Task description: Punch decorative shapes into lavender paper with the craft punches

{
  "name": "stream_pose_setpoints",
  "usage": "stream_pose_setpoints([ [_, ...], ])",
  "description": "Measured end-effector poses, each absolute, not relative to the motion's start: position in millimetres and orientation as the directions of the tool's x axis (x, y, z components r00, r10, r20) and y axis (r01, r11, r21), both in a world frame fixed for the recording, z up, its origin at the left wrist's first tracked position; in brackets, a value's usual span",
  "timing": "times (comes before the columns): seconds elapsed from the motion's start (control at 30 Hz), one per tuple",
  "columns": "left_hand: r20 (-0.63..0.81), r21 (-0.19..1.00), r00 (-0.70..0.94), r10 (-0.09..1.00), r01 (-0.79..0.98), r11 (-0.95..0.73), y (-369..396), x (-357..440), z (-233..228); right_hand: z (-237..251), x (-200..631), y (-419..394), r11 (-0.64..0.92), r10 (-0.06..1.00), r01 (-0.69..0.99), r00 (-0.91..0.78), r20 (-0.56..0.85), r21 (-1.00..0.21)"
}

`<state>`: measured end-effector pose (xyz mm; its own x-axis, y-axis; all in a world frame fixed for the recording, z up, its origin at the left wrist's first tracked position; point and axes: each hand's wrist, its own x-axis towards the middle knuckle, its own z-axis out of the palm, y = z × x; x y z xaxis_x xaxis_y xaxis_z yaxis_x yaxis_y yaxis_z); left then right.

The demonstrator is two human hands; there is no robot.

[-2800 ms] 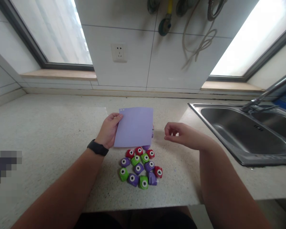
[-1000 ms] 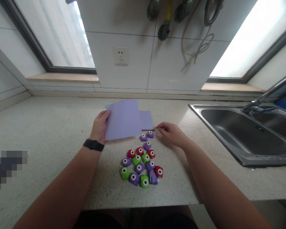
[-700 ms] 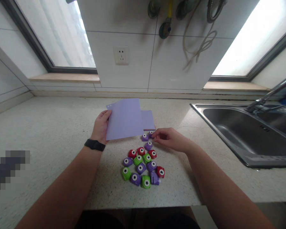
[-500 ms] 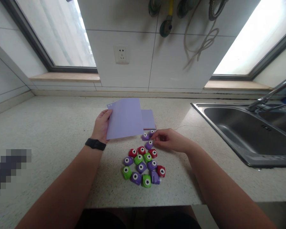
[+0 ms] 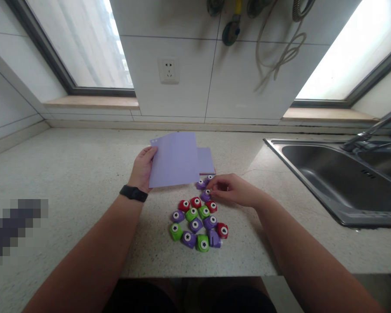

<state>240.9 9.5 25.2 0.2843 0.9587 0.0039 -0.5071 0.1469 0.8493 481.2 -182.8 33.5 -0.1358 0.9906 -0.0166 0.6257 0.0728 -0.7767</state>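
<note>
My left hand (image 5: 142, 167) is closed on the left edge of a lilac sheet of paper (image 5: 174, 160), held tilted above the counter. Small white marks, perhaps punched holes, show at its upper left corner. My right hand (image 5: 231, 189) has its thumb and fingertips pinched at a small purple craft punch (image 5: 205, 195) with a white round button; the fingers partly cover it. Two more purple punches (image 5: 200, 184) stand just beyond. Closer to me, several red, green and purple craft punches (image 5: 196, 225) form a loose cluster.
A stack of lilac paper (image 5: 206, 160) lies behind the held sheet. On the right a steel sink (image 5: 326, 174) with a faucet (image 5: 361, 138) is set into the speckled counter (image 5: 84, 174). A wall socket (image 5: 168, 70) and hanging hoses are at the back.
My right fingertips have closed in on the nearest of the three purple punches. The left hand still holds the sheet. The whole view has shifted slightly.
</note>
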Motion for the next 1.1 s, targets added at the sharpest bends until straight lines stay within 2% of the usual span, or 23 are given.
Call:
stream_pose_setpoints([
  [0.17,-0.002,0.847,0.275,0.962,-0.510,0.148,9.6,241.1,24.8,39.5,483.9,-186.4,0.080,0.984,0.583,-0.177,-0.030,-0.809],
  [0.33,-0.003,0.848,0.276,0.961,-0.508,0.149,8.7,241.9,24.5,46.6,485.0,-191.5,-0.026,0.941,0.543,-0.271,-0.204,-0.839],
  [0.4,-0.003,0.852,0.280,0.960,-0.503,0.149,8.3,242.4,24.5,46.4,484.7,-191.9,-0.042,0.925,0.525,-0.302,-0.232,-0.850],
  [0.83,0.012,0.856,0.282,0.959,-0.500,0.136,8.8,243.7,23.6,47.5,488.2,-192.0,0.095,0.931,0.619,-0.333,-0.151,-0.779],
  [0.97,0.015,0.854,0.289,0.957,-0.501,0.138,8.8,244.0,23.6,45.4,486.5,-192.1,0.020,0.936,0.611,-0.291,-0.200,-0.792],
  [1.1,0.011,0.862,0.288,0.958,-0.488,0.137,8.1,244.4,23.5,42.2,481.3,-190.6,-0.004,0.954,0.679,-0.217,-0.205,-0.734],
])
